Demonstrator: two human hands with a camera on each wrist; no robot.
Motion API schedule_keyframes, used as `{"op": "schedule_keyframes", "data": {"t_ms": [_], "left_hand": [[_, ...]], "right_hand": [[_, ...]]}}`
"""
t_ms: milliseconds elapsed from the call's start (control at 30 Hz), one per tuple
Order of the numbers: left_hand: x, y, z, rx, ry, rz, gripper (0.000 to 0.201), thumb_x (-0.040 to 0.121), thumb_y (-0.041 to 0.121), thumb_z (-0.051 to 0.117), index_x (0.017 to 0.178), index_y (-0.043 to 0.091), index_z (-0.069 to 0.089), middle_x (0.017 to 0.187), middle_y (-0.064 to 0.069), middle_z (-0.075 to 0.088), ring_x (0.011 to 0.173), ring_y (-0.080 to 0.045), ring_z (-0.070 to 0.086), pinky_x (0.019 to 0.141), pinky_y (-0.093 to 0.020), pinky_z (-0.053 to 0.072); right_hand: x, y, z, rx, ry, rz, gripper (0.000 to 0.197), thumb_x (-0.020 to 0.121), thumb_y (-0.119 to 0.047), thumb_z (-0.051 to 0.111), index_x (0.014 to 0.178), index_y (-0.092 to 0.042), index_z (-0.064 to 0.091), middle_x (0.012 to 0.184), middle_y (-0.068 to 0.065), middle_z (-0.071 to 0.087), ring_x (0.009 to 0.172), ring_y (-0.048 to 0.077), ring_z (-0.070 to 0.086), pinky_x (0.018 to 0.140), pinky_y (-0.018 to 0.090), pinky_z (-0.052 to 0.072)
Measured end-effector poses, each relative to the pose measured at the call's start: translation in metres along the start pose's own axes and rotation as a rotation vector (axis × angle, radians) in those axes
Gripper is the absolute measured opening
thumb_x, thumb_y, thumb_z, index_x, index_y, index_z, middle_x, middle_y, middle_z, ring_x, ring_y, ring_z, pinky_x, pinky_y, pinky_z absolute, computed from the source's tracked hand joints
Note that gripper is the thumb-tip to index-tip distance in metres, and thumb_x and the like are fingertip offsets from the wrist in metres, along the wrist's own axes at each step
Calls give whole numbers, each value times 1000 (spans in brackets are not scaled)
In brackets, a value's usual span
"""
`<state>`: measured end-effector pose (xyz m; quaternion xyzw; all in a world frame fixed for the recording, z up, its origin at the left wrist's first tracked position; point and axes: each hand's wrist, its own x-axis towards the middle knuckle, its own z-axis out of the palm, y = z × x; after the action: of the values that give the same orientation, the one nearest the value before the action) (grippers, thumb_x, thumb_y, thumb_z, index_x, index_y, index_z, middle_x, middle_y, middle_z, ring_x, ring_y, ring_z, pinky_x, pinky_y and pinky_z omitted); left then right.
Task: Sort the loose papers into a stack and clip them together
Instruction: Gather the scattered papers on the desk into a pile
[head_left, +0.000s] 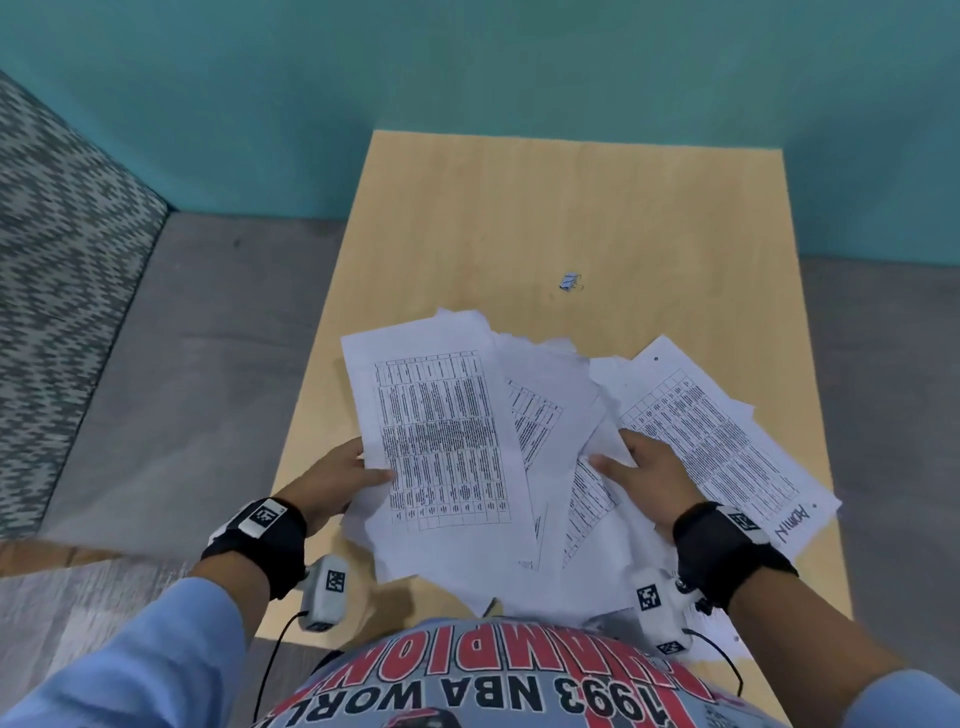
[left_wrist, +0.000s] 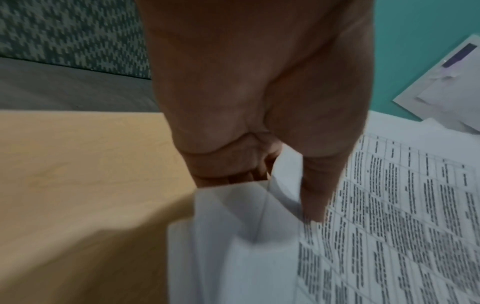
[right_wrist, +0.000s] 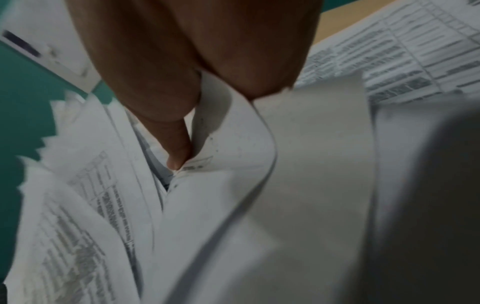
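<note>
Left hand (head_left: 336, 480): I see it pinching the left edge of the white printed paper sheets (head_left: 441, 441), near table edge.
Right hand (head_left: 647, 475): pinching overlapping sheets, centre-right.
Small blue metal binder clip (head_left: 570, 281): far, untouched.
Risk: fanned sheets sliding off the light wooden table (head_left: 519, 208).

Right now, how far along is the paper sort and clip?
Early. Done: nothing squared up; the papers lie fanned and overlapping. In hand: left hand pinches the top sheet; right hand grips other sheets. Left: align the stack, then fetch the binder clip, untouched on the table.
</note>
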<state>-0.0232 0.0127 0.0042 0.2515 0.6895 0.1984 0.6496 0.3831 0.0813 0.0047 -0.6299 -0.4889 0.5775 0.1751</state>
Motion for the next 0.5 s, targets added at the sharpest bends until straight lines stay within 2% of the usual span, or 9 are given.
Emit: {"op": "schedule_keyframes", "data": {"t_ms": [67, 200, 267, 333, 367, 400, 433, 467, 500], "left_hand": [[-6, 2, 4, 11, -55, 25, 59, 90, 16, 86, 141, 31, 61, 133, 9, 76, 122, -14, 72, 101, -36, 57], [-8, -3, 11, -6, -16, 96, 81, 80, 15, 94, 149, 28, 52, 140, 9, 72, 126, -8, 68, 104, -29, 51], [-7, -7, 14, -9, -62, 40, 77, 80, 20, 95, 145, 29, 55, 139, 11, 70, 126, -10, 67, 107, -32, 48], [-7, -12, 12, 58, -85, -6, 58, 76, 35, 97, 124, 29, 65, 128, 9, 68, 109, -19, 67, 101, -34, 45], [-2, -18, 8, 97, -76, -10, 58, 71, 45, 99, 115, 28, 65, 120, 4, 63, 103, -18, 60, 97, -36, 40], [2, -24, 3, 109, -64, -18, 63, 66, 52, 100, 113, 25, 67, 116, 2, 58, 104, -18, 54, 95, -38, 38], [1, -24, 0, 109, -52, -7, 69, 64, 56, 100, 115, 21, 70, 116, 3, 61, 105, -18, 56, 96, -38, 40], [-4, -19, -1, 103, -36, 21, 67, 64, 57, 100, 114, 22, 71, 119, 7, 68, 107, -17, 64, 101, -38, 43], [-13, -12, -2, 106, -24, 53, 69, 66, 54, 99, 120, 21, 73, 124, 10, 74, 113, -18, 70, 107, -38, 46]], "right_hand": [[-4, -10, 1, 18, -6, -23, 13, 94, -20, 75, 106, -15, 76, 104, 12, 80, 102, 37, 74, 94, 57, 57], [-9, -23, 3, 58, -25, -30, 12, 94, -25, 76, 105, -21, 76, 105, 4, 81, 103, 30, 76, 97, 57, 57], [-11, -29, 2, 113, -13, 3, 12, 94, -22, 76, 107, -23, 76, 106, -1, 82, 105, 25, 76, 100, 54, 56], [-15, -34, 1, 157, -23, 31, 17, 96, -20, 74, 112, -24, 75, 110, -5, 81, 108, 20, 75, 103, 50, 56], [-18, -35, 0, 174, -24, 41, 19, 96, -20, 74, 115, -23, 74, 112, -6, 81, 109, 19, 75, 103, 49, 55], [-20, -35, -2, 192, -19, 49, 21, 97, -19, 73, 117, -23, 73, 114, -6, 81, 111, 19, 74, 103, 48, 55], [-21, -34, -4, 222, -3, 59, 22, 97, -18, 73, 119, -23, 72, 114, -5, 81, 112, 21, 74, 102, 48, 56], [-22, -34, -8, 260, 17, 68, 23, 97, -16, 72, 119, -24, 72, 114, -5, 81, 112, 22, 74, 98, 45, 57], [-24, -34, -11, 300, 34, 77, 24, 98, -14, 71, 119, -24, 72, 113, -5, 81, 111, 22, 74, 93, 41, 58]]}}
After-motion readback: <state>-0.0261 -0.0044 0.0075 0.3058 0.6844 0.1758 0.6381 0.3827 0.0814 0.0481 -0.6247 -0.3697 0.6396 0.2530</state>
